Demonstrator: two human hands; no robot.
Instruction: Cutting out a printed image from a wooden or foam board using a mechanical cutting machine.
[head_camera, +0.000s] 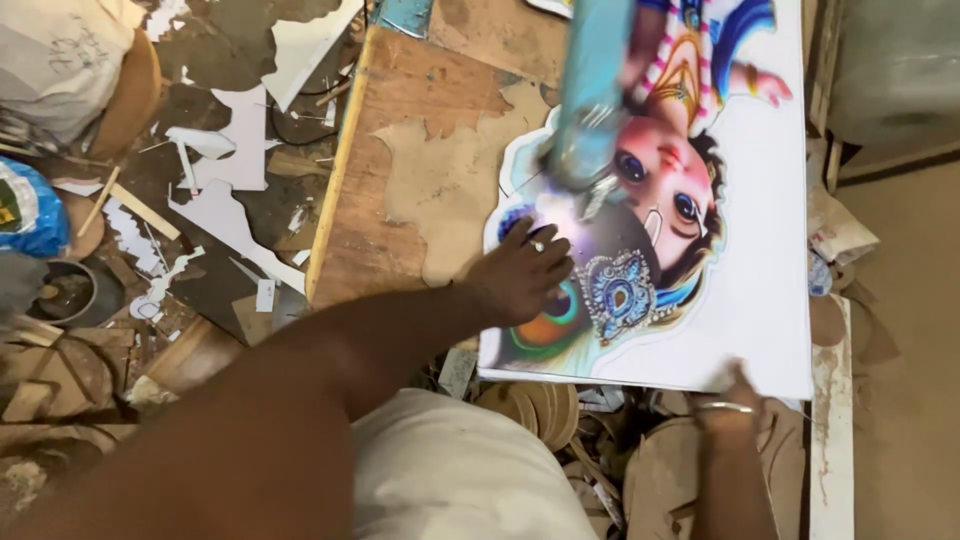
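Here the left hand (522, 275) presses flat, fingers spread, on a glossy printed board (690, 250). The right hand (735, 385) pinches its white near edge over the worn wooden tabletop (420, 150).

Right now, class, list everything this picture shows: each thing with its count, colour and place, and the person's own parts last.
Printed board: one, white with a colourful cartoon child's face, lying flat on the worktable, right of centre.
Machine arm: one, teal, blurred, reaching down over the board's upper left part.
Worktable: one, brown wood with peeled patches, centre.
White offcuts: many, white, scattered on the floor at left.
Wooden discs: several, tan, stacked below the table's near edge.
Bag: one, blue, far left.
Ring: one, silver, on a left finger.
Bangle: one, silver, on the right wrist.
Left hand: pressing flat on the picture's lower left.
Right hand: touching the board's near edge.
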